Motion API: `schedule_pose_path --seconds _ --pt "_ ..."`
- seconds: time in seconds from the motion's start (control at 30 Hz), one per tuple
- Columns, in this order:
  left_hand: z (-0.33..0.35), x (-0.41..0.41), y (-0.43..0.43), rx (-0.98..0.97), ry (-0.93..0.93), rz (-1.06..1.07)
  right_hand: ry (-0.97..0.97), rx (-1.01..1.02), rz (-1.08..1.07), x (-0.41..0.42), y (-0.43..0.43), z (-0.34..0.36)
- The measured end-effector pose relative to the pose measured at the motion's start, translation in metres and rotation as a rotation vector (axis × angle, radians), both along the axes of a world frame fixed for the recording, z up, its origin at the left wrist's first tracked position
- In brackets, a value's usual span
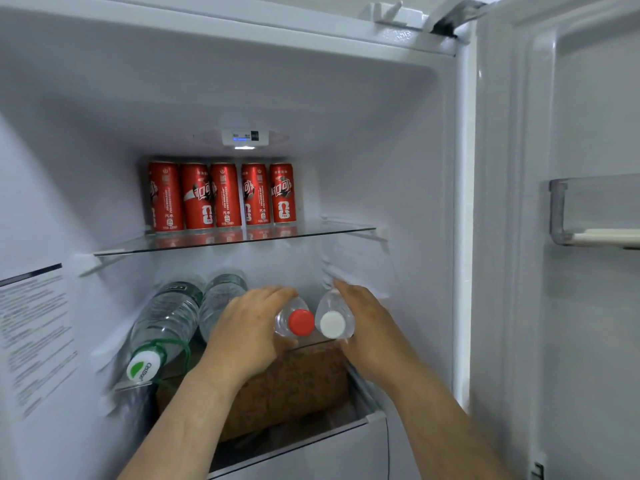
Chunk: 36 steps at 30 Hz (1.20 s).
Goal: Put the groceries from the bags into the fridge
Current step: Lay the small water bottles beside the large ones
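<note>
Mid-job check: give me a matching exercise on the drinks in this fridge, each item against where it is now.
Items
1. five red soda cans
2. clear plastic bottle with red cap
3. clear plastic bottle with white cap
4. clear plastic bottle with green-and-white cap

Places
A. against the right hand
B. lying on its side, far left
C. upright on the upper glass shelf
D. gripped by the left hand

Pairs: 1-C, 2-D, 3-A, 4-B

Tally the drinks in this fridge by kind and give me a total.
Red cans: 5
Clear bottles: 4 (green-capped bottle, neighbouring bottle, red-capped bottle in the left hand, white-capped bottle in the right hand)
Total: 9
</note>
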<state>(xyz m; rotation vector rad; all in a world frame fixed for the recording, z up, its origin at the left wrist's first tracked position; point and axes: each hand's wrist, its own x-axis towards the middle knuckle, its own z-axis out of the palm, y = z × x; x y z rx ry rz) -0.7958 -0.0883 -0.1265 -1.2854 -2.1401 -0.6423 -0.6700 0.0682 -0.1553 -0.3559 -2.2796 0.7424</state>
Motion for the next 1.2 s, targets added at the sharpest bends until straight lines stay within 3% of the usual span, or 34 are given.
schedule_pose_path --seconds 0.23,0.4,0.57,0.73,0.87,1.07,1.2 --pt "-0.003 -0.010 0.011 -0.188 0.123 0.025 -0.220 0.058 -0.032 -0.017 0.021 -0.008" --pt "-0.004 -0.012 0.016 -0.296 0.120 0.084 -0.269 0.085 0.016 -0.028 0.033 -0.003" --pt "0.003 -0.017 0.022 -0.406 -0.027 0.091 -0.367 0.062 0.116 -0.026 0.045 0.016" --pt "0.016 -0.018 0.027 -0.393 -0.292 0.072 -0.237 -0.358 0.082 -0.038 0.043 0.031" --pt "0.018 -0.010 0.031 -0.326 -0.363 0.126 -0.219 -0.311 0.027 -0.048 0.038 0.023" --pt "0.013 -0.006 0.029 -0.317 -0.281 0.239 -0.212 -0.376 0.088 -0.051 0.046 0.015" --pt "0.019 0.000 0.034 -0.405 -0.034 0.338 -0.217 -0.395 0.096 -0.055 0.052 0.013"
